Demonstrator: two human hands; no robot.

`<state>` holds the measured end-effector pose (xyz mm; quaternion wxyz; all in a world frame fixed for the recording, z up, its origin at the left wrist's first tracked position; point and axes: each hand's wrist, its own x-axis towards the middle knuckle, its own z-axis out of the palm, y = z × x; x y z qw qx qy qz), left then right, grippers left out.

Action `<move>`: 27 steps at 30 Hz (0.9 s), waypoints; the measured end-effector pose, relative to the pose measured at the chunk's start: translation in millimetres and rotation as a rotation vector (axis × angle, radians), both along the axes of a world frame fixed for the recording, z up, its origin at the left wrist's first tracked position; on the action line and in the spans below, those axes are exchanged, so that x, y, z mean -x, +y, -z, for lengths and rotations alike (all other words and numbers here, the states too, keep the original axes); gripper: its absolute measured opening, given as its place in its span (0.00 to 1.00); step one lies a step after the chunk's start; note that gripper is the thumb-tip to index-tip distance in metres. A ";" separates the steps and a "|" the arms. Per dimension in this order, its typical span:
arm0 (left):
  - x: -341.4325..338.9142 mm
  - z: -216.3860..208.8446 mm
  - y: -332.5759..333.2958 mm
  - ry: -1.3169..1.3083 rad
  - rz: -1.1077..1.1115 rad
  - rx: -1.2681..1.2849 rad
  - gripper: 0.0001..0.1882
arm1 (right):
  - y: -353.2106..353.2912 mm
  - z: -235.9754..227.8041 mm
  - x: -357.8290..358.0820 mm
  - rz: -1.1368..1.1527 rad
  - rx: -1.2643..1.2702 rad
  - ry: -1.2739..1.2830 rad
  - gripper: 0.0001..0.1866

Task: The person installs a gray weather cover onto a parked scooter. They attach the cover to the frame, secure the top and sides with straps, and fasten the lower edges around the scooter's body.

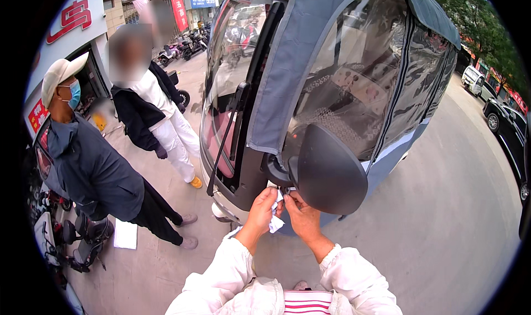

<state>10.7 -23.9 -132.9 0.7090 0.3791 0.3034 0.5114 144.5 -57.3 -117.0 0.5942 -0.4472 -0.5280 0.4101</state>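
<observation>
My left hand point(262, 209) is closed on a crumpled white piece of paper or tissue point(276, 223), which hangs down between my hands. Close beside it, my right hand point(303, 215) has its fingers bent into a pinch. Something small and greyish shows at its fingertips, too small to name. Both hands are just under the black side mirror point(332, 171) of a small enclosed vehicle. A grey quilted cover point(285, 72) with a clear plastic side window point(354, 66) wraps the vehicle. The mirror hides part of what lies behind my right fingers.
A black wiper point(235, 116) runs down the windscreen. At the left stand a person in a cap and dark jacket point(94, 149) and another in white trousers point(177, 132). Parked scooters point(88, 240) and a white sheet point(125, 235) are low left. A black car point(506, 121) stands far right.
</observation>
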 end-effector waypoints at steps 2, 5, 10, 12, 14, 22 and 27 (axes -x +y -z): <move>3.1 2.4 -0.9 0.015 -0.012 -0.005 0.15 | -1.8 -4.8 5.7 0.002 0.021 0.151 0.07; 6.8 2.1 0.2 0.032 -0.013 -0.009 0.15 | 6.6 11.4 4.7 0.040 0.084 0.128 0.06; 21.0 -4.1 4.2 0.253 -0.072 -0.133 0.14 | 7.1 4.5 15.4 0.045 0.134 0.203 0.06; 23.3 -10.8 3.7 0.581 -0.195 -0.372 0.13 | 7.1 10.0 19.7 0.065 0.111 0.226 0.05; 31.2 -24.1 2.4 0.698 -0.204 -0.472 0.12 | 5.0 7.9 27.6 0.084 0.072 0.267 0.05; 41.4 -45.3 0.9 0.822 -0.377 -0.694 0.08 | -0.6 -22.0 50.2 0.344 0.174 0.284 0.05; 39.8 -43.9 5.2 0.821 -0.426 -0.779 0.07 | 2.4 -23.0 46.1 0.307 0.205 0.180 0.05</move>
